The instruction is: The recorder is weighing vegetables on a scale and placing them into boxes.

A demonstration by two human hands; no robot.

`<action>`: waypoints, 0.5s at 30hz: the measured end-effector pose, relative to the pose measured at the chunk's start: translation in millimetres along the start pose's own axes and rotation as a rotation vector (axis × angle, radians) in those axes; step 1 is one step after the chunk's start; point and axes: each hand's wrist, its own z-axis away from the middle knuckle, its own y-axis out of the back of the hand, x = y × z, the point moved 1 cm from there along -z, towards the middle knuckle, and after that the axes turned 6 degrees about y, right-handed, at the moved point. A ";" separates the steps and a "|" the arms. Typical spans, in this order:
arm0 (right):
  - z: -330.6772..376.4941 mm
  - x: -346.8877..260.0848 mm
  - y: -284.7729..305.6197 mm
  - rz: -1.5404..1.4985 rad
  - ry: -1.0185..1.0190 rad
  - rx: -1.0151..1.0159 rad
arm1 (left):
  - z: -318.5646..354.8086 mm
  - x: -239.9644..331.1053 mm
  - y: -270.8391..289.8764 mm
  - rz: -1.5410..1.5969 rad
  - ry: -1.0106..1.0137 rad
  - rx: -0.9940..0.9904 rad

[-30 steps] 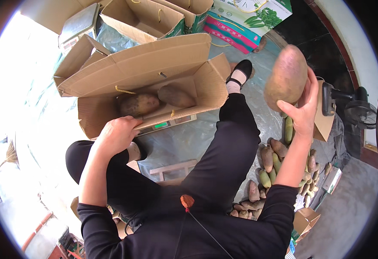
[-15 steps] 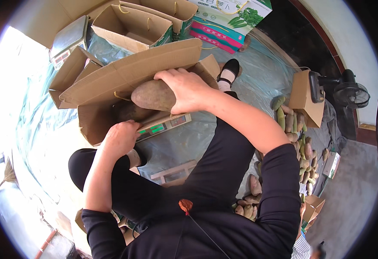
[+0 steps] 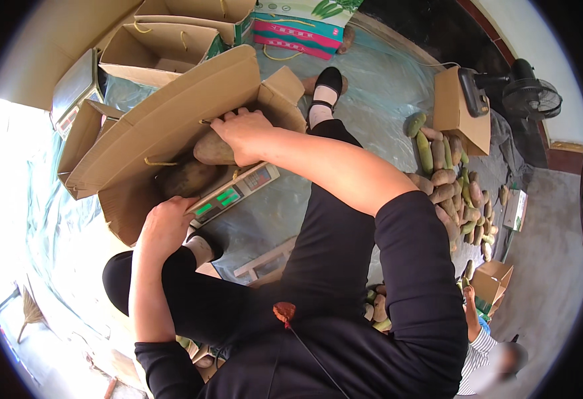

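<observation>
A big, oblong brownish-purple root vegetable (image 3: 213, 150) lies under my right hand (image 3: 243, 135), whose fingers and thumb are wrapped round its right end. It is inside an open cardboard box (image 3: 165, 110) with a yellow cord handle. Another large root vegetable (image 3: 188, 178) sits deeper in the box, to the left. The box rests on a scale with a lit green display (image 3: 227, 197) along its near edge. My left hand (image 3: 165, 225) rests on the box's near rim, beside the display, with its fingertips bent over the edge and partly hidden.
Empty cardboard cartons (image 3: 151, 53) and a pink and green box (image 3: 298, 36) stand beyond. A second scale (image 3: 77, 90) is at the far left. Many root vegetables (image 3: 461, 193) lie heaped at the right, near a black fan (image 3: 534, 98) and a brown box (image 3: 461, 106). Another person (image 3: 484, 356) is at the lower right.
My right hand has lowered the root vegetable from above the box's rim down into the box. My left hand stays at the near rim. The whole view has shifted.
</observation>
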 end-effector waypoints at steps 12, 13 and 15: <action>-4.2 8.0 -5.7 0.245 0.382 -0.037 | 0.2 3.7 1.0 0.024 -0.001 0.008; -5.3 9.2 -8.3 0.243 0.368 -0.037 | -0.4 6.0 1.4 0.037 0.001 0.008; -9.5 14.5 -17.3 0.285 0.467 0.045 | -2.2 4.7 -0.7 0.036 -0.012 0.009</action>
